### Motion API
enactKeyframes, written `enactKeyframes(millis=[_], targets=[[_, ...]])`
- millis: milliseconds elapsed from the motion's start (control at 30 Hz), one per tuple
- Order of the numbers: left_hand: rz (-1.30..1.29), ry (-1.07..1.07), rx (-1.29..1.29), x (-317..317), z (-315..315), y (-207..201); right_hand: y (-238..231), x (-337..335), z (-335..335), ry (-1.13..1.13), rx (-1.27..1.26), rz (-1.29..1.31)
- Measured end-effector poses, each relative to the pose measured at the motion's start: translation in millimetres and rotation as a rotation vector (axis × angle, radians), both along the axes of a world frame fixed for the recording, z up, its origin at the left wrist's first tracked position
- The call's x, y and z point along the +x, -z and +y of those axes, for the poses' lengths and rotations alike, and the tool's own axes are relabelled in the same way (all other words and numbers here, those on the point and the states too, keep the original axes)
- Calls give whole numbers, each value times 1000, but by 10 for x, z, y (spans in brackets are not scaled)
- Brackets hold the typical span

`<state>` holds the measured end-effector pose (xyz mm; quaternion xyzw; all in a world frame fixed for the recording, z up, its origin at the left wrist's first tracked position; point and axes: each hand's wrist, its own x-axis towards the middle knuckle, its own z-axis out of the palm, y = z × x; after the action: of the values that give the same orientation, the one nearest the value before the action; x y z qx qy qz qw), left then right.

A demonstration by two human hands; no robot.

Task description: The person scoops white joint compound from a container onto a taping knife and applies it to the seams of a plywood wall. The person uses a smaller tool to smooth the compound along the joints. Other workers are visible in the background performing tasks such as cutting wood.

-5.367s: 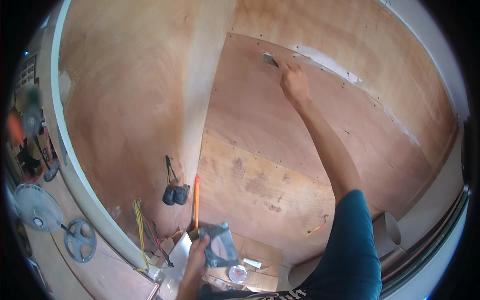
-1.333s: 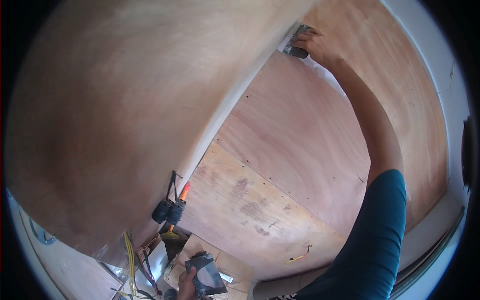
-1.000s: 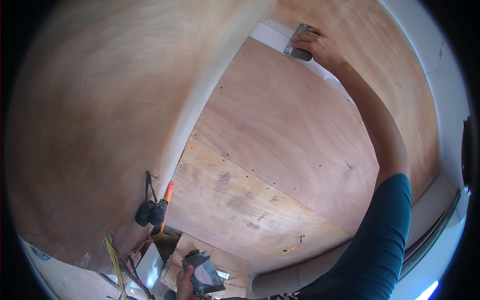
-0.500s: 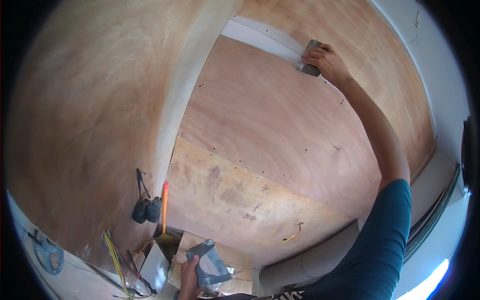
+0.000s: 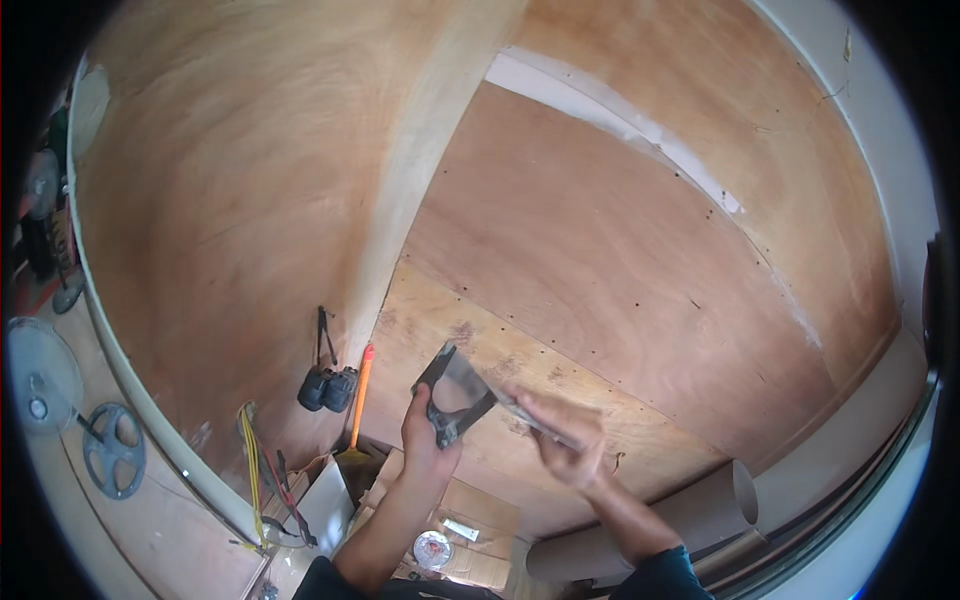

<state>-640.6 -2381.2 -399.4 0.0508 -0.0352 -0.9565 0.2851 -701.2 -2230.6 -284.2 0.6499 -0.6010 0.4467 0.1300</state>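
My left hand [image 5: 425, 440] grips a flat, dark-edged scraper plate [image 5: 470, 408] carrying a pale smear of filler on its face. Close beside it, on the right, my right hand [image 5: 575, 445] is closed on a scraper [image 5: 538, 416], seen nearly edge-on and slightly blurred. The two tools are very near each other; whether they touch I cannot tell. Beyond them a white strip of filler [image 5: 580, 105] runs along the seam between plywood panels [image 5: 570, 210] dotted with small dark fixing holes.
A black binocular-shaped object [image 5: 327, 388] hangs at left, beside an orange handle [image 5: 362, 395]. Loose coloured wires [image 5: 248, 470] stick out below. Cardboard [image 5: 485, 565] with a round silvery item [image 5: 432, 550] lies beneath my hands. Large rolled tubes [image 5: 660, 520] are at lower right.
My right hand has come down from the upper seam to the plate. My left hand has risen with the plate. The white strip now reaches farther right, and the view has shifted.
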Motion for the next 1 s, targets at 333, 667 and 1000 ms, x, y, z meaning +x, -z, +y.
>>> enactKeyframes(millis=[333,667,1000], targets=[[-69,-394,-310,835,-161,-379,-1287,-1374,-857,232,148,1000],[-451,-352,-163,1541,-164,976,-3017,-2272,-2273,639,64,1663],[-627,-183,-147,1563,-157,1392,-3156,-2295,-2498,762,229,1672]])
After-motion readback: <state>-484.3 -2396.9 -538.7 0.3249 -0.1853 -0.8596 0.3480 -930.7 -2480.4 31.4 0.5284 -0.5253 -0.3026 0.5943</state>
